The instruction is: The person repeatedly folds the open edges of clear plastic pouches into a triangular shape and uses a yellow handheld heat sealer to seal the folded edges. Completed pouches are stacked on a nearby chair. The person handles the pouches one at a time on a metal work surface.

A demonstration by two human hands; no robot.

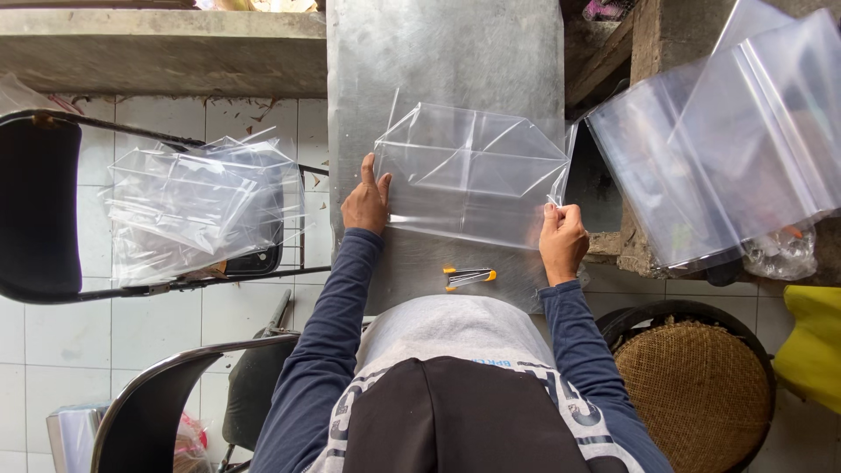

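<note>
A clear plastic sheet folded into a box-like shape (473,171) lies on a narrow grey metal table (438,52). My left hand (366,201) rests flat on its left edge, fingers together, pressing it down. At the sheet's right corner, my right hand (561,236) pinches the plastic between thumb and fingers. A small tool with orange ends (469,277) lies on the table just in front of me, between my two arms, untouched.
A pile of folded clear plastic pieces (197,206) sits on a black chair (39,210) to the left. A stack of flat clear sheets (727,149) lies at the right. A woven basket (692,385) stands at the lower right beside something yellow (815,346).
</note>
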